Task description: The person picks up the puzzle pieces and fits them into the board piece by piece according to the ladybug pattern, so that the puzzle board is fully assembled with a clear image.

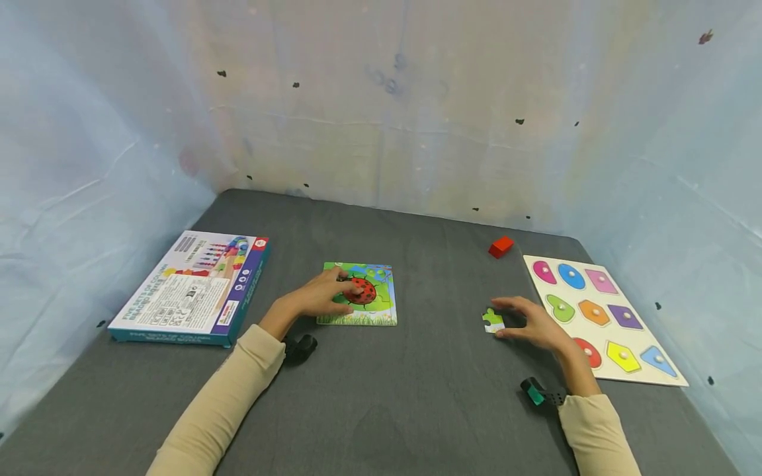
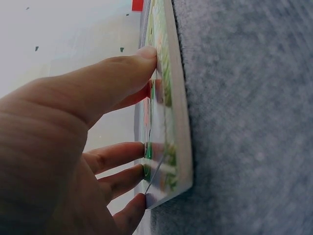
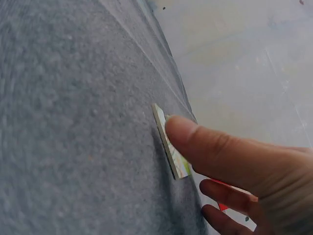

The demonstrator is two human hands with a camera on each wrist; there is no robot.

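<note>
On the dark table lies a square ladybug jigsaw puzzle [image 1: 378, 311], with green grass and a wooden edge. My left hand [image 1: 321, 293] rests on it, fingers spread and fingertips touching its face; in the left wrist view the thumb [image 2: 112, 81] lies near its edge. Part of the picture is hidden under that hand. To the right, my right hand [image 1: 532, 324] has thumb and fingers round a small green and white puzzle piece [image 1: 493, 322]. The right wrist view shows the thumb [image 3: 210, 144] over this piece [image 3: 171, 152]; the far fingertips' contact is hidden.
A white board of knobbed shapes [image 1: 571, 330] lies just right of my right hand. Behind it sits a red block [image 1: 501, 246]. A flat boxed toy [image 1: 196, 284] lies at the left. Pale sheeting [image 1: 381, 132] surrounds the table's back and sides.
</note>
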